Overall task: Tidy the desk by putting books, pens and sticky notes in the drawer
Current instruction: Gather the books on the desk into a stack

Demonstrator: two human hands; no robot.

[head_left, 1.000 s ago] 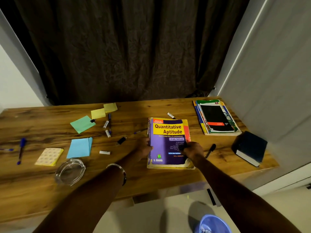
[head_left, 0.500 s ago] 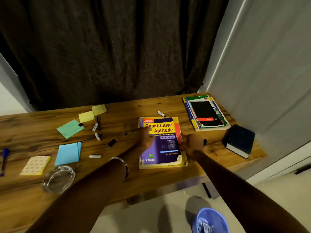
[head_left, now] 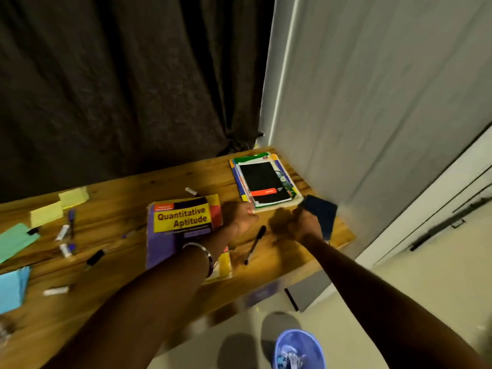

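From the head camera, your left hand (head_left: 239,215) sits with fingers curled at the near corner of the stack of books (head_left: 263,179), just right of the Quantitative Aptitude book (head_left: 183,225) lying flat on the worktop (head_left: 119,294); whether it actually grips anything is lost to blur. Your right hand (head_left: 306,225) curls around the near edge of the dark blue book (head_left: 320,213) at the worktop's right end, with a black pen (head_left: 255,243) lying between your two wrists. Off to your left, yellow sticky notes (head_left: 73,197), a green pad (head_left: 16,241), a blue pad (head_left: 12,288) and loose pens (head_left: 70,217) are scattered over the wood.
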